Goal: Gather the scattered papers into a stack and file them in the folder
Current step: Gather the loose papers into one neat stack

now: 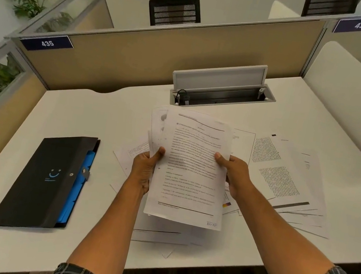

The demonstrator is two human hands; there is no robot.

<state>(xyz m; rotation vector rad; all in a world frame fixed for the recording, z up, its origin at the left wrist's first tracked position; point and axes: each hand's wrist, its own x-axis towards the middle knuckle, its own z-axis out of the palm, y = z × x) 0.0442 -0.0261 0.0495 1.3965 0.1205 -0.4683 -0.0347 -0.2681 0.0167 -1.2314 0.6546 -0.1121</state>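
A stack of printed papers (191, 167) is held up above the desk, its sheets slightly fanned at the top left. My left hand (145, 169) grips its left edge and my right hand (235, 174) grips its right edge, thumbs on the top sheet. More loose papers (287, 178) lie scattered on the desk to the right, and others (158, 233) lie under and in front of the held stack. A black folder (45, 181) with a blue inner section and a snap strap lies shut on the left of the desk.
The white desk (106, 119) is bounded by tan partition walls (140, 58) at the back and left. An open cable tray with a raised lid (219, 83) sits behind the papers. A white divider (347, 105) stands on the right.
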